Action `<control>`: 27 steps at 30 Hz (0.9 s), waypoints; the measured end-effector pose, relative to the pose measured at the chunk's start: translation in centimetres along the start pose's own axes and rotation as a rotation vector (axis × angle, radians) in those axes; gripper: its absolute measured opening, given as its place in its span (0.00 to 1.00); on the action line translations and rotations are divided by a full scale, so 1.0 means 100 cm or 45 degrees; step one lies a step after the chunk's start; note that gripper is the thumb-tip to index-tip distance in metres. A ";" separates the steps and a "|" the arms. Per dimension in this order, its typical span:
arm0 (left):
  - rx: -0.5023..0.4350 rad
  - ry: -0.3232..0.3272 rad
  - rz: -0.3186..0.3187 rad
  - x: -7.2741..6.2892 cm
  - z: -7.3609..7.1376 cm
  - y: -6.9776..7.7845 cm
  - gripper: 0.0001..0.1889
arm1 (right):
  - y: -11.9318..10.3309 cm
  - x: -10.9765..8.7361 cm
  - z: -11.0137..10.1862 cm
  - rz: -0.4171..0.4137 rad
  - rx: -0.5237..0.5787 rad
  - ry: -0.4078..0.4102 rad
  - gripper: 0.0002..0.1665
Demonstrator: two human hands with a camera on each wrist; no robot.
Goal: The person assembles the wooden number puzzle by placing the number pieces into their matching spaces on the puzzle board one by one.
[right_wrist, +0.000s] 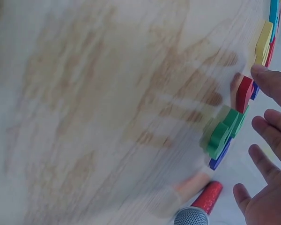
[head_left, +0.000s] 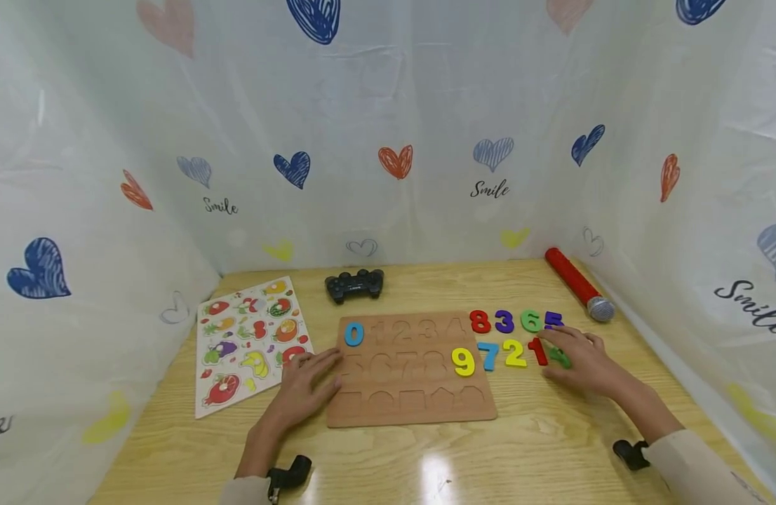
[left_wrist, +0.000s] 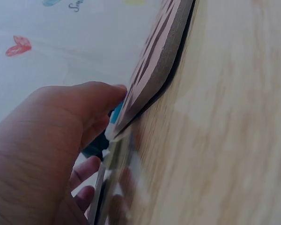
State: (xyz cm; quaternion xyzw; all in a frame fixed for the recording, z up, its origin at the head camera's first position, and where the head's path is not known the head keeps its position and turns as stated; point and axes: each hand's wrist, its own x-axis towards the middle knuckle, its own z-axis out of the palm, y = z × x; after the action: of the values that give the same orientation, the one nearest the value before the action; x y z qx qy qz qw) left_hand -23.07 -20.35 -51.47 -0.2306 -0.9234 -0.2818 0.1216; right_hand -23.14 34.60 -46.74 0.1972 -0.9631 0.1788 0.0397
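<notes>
A brown wooden number board (head_left: 394,382) with shaped recesses lies in front of me. The blue number 0 (head_left: 354,334) is at its top left, and the yellow number 9 (head_left: 464,362) lies over its right side. My left hand (head_left: 302,389) rests at the board's left edge, thumb and fingertips touching it. Beside the board's right edge, my right hand (head_left: 580,361) hovers with spread fingers near the red number 1 (head_left: 538,351) and the green number 4 (head_left: 560,357). In the right wrist view, nothing is held by that hand (right_wrist: 271,140). Its fingers partly hide the purple number 5 (head_left: 553,320).
More number pieces, such as the red 8 (head_left: 480,322) and yellow 2 (head_left: 515,353), lie right of the board. A fruit puzzle board (head_left: 236,372) is at the left, a black game controller (head_left: 355,285) behind, and a red microphone (head_left: 574,277) at the back right.
</notes>
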 end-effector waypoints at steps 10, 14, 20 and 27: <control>0.013 -0.006 -0.017 -0.003 0.002 0.003 0.24 | 0.002 0.011 0.002 0.040 -0.030 -0.074 0.36; 0.003 -0.006 -0.016 -0.003 0.003 0.002 0.25 | 0.003 0.014 -0.001 0.061 -0.033 -0.100 0.35; 0.005 0.002 -0.009 -0.004 0.001 0.003 0.24 | 0.004 0.017 0.000 0.042 -0.017 -0.123 0.32; 0.002 -0.021 -0.037 -0.003 0.002 0.001 0.24 | 0.004 0.020 0.003 0.031 -0.035 -0.067 0.31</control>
State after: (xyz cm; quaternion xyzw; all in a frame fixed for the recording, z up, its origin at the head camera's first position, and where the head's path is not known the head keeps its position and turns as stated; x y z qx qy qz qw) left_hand -22.75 -20.22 -51.71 -0.2195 -0.9278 -0.2809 0.1102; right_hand -25.11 34.12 -46.85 0.1895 -0.9685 0.1609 0.0147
